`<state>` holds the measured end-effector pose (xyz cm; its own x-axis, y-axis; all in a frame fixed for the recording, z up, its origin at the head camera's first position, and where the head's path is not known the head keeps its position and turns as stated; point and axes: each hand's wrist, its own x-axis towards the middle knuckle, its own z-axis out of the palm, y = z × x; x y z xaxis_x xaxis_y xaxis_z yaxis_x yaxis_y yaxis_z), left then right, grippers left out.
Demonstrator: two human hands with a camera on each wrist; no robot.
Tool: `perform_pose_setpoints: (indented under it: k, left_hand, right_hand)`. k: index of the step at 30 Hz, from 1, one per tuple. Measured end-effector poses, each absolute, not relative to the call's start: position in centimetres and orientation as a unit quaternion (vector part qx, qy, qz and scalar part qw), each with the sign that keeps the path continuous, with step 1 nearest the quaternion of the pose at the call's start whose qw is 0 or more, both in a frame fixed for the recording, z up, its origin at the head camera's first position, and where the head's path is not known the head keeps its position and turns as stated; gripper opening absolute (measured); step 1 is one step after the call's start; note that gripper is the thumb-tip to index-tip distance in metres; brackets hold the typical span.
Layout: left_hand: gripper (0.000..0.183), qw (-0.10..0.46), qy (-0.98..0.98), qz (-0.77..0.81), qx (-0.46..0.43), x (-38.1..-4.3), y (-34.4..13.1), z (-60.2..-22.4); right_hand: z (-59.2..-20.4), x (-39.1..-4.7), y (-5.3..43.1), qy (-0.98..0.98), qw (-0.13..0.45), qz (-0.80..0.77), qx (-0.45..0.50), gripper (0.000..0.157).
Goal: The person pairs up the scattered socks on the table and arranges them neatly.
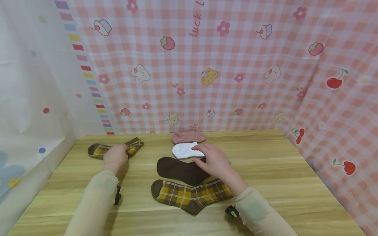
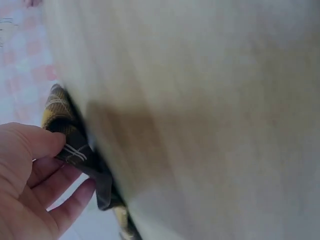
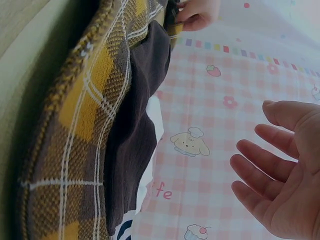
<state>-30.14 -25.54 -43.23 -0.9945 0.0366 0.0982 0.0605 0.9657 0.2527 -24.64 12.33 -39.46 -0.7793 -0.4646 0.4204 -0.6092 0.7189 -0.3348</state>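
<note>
At the table's left, my left hand [image 1: 116, 158] pinches a brown-and-yellow plaid sock [image 1: 96, 150] between thumb and fingers; the left wrist view shows the sock's fabric [image 2: 75, 142] bunched there. My right hand [image 1: 218, 163], fingers loosely spread and holding nothing, hovers over the right parts of a white sock [image 1: 183, 150] and a dark brown sock [image 1: 178, 168], hiding some of both. Nearer the front lies a second plaid sock [image 1: 179, 194], its cuff end partly behind my right wrist. A pink sock [image 1: 188, 137] is farthest back.
The wooden table [image 1: 141, 213] meets a pink checked cloth [image 1: 192, 98] at the back and right. White dotted cloth [image 1: 38, 98] hangs on the left. In the right wrist view, a navy-and-white striped piece of fabric [image 3: 124, 230] shows by the dark sock.
</note>
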Motion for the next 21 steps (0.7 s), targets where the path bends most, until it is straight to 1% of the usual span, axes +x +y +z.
perform_pose_setpoints:
  k: [7, 14, 21]
  left_hand:
    - [0.032, 0.095, -0.977, -0.185, -0.048, -29.8, -24.8, -40.8]
    - [0.023, 0.167, -0.953, -0.243, -0.063, -29.2, -23.9, -37.9]
    - [0.026, 0.178, -0.939, -0.288, -0.062, -27.7, -21.7, -35.5]
  right_hand:
    - [-39.6, -24.8, 12.5, -0.91, 0.16, 0.243, 0.296, 0.031]
    - [-39.7, -24.9, 12.6, -0.909, 0.158, 0.251, 0.293, 0.03]
    - [-39.9, -25.1, 12.9, -0.908, 0.163, 0.257, 0.288, 0.033]
